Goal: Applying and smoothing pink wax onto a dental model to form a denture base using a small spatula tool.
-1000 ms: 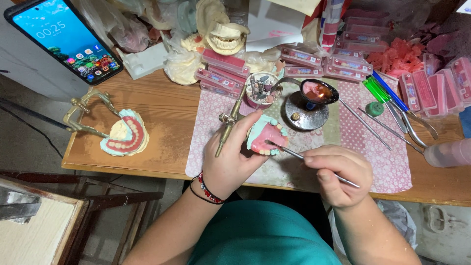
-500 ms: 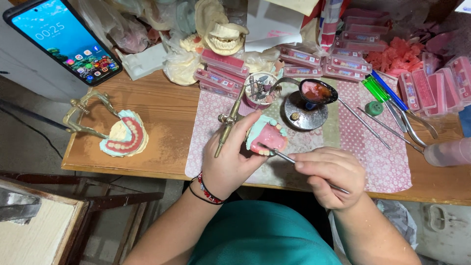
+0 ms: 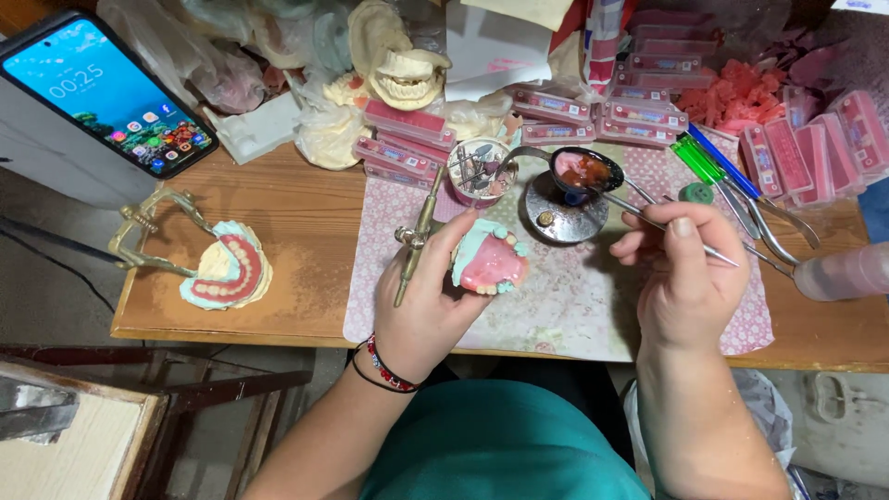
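Pink wax denture model (image 3: 491, 262) sits gripped in our left hand (image 3: 428, 298) at centre frame; right of it, our right hand (image 3: 683, 278) pinches a thin metal tool (image 3: 648, 220) reaching the small wax dish (image 3: 581, 170).

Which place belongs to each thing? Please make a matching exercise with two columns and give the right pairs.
Things:
1. pink wax denture on a pale green cast
2. thin metal carving tool
3. black smartphone with a lit screen
4. brass hinged frame with a second denture

Places:
A. far left of the wooden table
B. in the left hand
C. top left corner
D. in the right hand

Pairs: 1-B, 2-D, 3-C, 4-A
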